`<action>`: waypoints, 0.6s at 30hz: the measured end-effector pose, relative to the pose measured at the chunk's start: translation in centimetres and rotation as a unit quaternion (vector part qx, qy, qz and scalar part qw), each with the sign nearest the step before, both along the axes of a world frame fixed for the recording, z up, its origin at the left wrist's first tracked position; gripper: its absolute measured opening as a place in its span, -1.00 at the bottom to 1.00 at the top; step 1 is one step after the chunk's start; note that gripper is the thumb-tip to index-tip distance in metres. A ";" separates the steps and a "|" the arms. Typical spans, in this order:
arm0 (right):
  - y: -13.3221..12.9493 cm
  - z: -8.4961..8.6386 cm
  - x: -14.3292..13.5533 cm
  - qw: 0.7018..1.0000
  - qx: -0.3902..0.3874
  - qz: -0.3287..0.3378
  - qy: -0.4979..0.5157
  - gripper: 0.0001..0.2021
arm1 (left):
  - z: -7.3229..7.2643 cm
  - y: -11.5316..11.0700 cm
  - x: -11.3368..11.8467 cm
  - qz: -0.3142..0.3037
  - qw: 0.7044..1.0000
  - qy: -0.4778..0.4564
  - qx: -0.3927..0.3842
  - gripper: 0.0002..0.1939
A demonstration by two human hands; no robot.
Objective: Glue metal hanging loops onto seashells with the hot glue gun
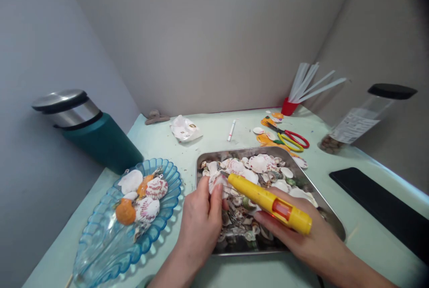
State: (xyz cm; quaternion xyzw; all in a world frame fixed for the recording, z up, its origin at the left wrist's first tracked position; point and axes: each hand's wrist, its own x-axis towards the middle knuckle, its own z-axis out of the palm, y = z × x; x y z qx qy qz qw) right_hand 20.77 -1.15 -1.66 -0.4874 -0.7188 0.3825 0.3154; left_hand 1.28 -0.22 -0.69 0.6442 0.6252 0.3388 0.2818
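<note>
Pinched between the thumb and fingers of my left hand (200, 216) is a pale, pink-tinged scallop shell (217, 181). My right hand (301, 227) is wrapped around a yellow hot glue gun (258, 193), whose nozzle points left. The nozzle tip is right by the shell; whether they touch I cannot tell. Both hands are over a metal tray (330, 214) full of small seashells, snail shells and larger scallops (262, 163). The glue gun's handle and trigger are hidden by my right hand.
A blue scalloped dish (103, 245) with several shells stands left, near a teal bottle (103, 140). Behind the tray lie a plastic bag (185, 129), a white pen-like stick (231, 130) and scissors (295, 139). Glue sticks (304, 80), a clear jar (360, 120) and a black slab (378, 205) are right.
</note>
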 end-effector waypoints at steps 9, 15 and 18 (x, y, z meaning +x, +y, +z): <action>0.2 0.1 -0.1 1.000 -0.004 -0.001 -0.011 -0.82 | 0.1 0.0 0.0 0.003 1.000 0.010 0.008 -0.73; 0.0 0.3 -0.1 1.000 0.001 0.000 -0.013 -0.82 | 0.1 -0.1 0.0 0.007 1.000 0.010 0.008 -0.73; 0.1 0.5 -0.2 1.000 -0.002 0.005 -0.016 -0.81 | 0.1 -0.1 0.0 0.004 1.000 0.011 0.003 -0.73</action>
